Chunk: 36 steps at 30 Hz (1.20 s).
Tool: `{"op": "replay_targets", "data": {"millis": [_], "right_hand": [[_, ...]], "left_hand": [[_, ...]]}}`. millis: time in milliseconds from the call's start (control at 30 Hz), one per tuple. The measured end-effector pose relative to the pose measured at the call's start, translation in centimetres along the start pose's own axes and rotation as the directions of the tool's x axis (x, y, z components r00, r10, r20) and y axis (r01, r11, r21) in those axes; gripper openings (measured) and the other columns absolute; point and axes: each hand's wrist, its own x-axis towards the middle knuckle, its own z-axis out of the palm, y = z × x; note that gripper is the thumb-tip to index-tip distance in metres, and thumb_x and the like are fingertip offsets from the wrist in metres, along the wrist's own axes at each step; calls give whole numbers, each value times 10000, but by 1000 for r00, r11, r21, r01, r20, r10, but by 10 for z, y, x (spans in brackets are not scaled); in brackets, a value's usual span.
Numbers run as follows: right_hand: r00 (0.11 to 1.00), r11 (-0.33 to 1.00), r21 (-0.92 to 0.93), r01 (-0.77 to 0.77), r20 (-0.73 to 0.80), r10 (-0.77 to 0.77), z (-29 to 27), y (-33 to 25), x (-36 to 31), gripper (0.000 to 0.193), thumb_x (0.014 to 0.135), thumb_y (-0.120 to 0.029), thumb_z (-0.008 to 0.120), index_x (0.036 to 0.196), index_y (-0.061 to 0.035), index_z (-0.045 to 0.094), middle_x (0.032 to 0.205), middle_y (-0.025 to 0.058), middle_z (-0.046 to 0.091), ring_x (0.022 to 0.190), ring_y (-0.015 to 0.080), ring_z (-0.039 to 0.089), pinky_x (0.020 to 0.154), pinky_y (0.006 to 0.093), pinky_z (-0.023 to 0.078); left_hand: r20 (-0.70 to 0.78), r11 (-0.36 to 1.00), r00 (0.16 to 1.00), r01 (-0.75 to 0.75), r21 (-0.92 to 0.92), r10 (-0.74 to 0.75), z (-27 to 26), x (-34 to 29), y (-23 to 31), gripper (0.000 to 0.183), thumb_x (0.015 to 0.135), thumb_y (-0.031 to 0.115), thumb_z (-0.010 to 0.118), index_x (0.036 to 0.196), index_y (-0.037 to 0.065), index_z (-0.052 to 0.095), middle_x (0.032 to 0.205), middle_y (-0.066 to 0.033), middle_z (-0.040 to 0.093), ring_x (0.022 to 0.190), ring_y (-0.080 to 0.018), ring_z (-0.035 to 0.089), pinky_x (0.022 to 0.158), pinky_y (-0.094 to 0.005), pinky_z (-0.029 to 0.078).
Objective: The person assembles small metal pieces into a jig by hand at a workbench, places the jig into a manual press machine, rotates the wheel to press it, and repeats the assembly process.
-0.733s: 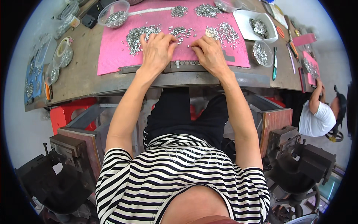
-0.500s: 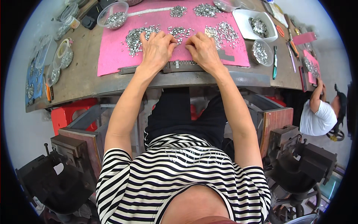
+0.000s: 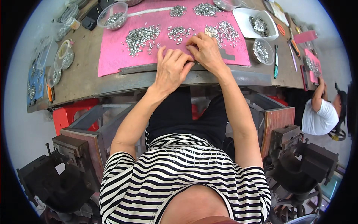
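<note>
Metal pieces too small to identify

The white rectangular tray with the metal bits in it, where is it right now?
In the head view the white tray sits at the bench's far right, just beyond the pink mat, with a small round bowl right in front of it.

A small metal-parts workshop: a worn brown tabletop carries a pink mat strewn with heaps of tiny silvery metal pieces, with more of them in clear plastic bowls and a white tray. Hand tools lie along the tabletop's right end. Heavy dark iron presses stand on the floor at both sides, beside a red stool. A second worker in a white shirt sits bent at the same tabletop.
</note>
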Motion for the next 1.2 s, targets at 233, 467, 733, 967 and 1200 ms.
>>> {"op": "replay_targets", "data": {"millis": [233,467,733,967,1200], "right_hand": [[990,990,-79,113,-74,-119,-7,2,-7,90,904,-127,680,951,-50,682,888,79,610,857,266,609,823,392,404],[999,992,125,9,41,-15,-38,-17,-40,60,907,-90,673,949,-48,665,899,66,612,870,259,599,837,389,404],[999,993,108,39,-13,-38,-33,-21,-45,83,865,-66,724,948,-68,724,875,62,627,863,256,600,808,394,424],[998,999,32,-42,-35,43,-5,7,-3,119,883,-172,709,961,-96,757,933,89,645,961,285,616,860,422,424],[1000,1000,-29,6,-24,-7,-9,5,-6,109,903,-149,677,921,-43,661,923,93,634,944,289,609,869,422,410]], "left_hand": [[-1,999,999,49,14,-49,-12,6,-7,112,868,198,750,957,139,716,875,-19,643,896,-219,616,1092,-566,296],[46,983,998,40,177,-48,-31,29,-53,122,887,243,741,937,131,733,909,-15,668,961,-225,603,1068,-539,279],[111,978,987,97,183,-118,-16,37,-58,224,836,323,788,913,118,737,888,-43,633,978,-252,583,1064,-606,252],[85,980,993,60,190,-77,-11,39,-61,155,854,273,761,887,124,732,886,-39,630,964,-257,586,1014,-583,282],[62,969,996,49,241,-66,-6,39,-61,111,885,225,736,901,115,727,878,-20,631,927,-244,593,1059,-604,287]]}}
